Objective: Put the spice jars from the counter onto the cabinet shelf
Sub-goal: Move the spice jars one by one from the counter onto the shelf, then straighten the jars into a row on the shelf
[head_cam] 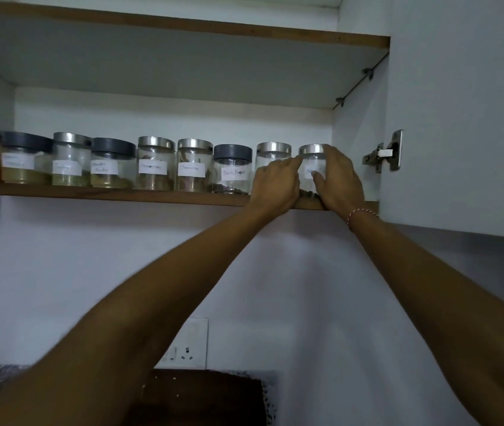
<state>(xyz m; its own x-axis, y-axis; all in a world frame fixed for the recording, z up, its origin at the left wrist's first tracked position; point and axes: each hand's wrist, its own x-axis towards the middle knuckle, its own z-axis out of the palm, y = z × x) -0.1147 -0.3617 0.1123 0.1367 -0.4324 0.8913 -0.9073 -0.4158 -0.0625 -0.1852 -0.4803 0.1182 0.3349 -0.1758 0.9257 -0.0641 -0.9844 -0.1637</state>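
A row of several labelled glass spice jars stands along the wooden cabinet shelf (pixel 106 193). At the right end is a silver-lidded jar (pixel 310 162) resting on the shelf. My right hand (pixel 339 179) wraps around its right side and front. My left hand (pixel 275 187) presses on its left side, the forefinger stretched toward its lid. A second silver-lidded jar (pixel 273 153) stands just behind my left hand, partly hidden. Left of it is the dark-lidded Black Pepper jar (pixel 232 170).
The cabinet's right wall (pixel 355 133) sits close beside the held jar, with a metal hinge (pixel 387 152) on the open door (pixel 459 118). An upper shelf (pixel 183 24) spans overhead. Below are a wall socket (pixel 184 348) and a dark counter (pixel 201 398).
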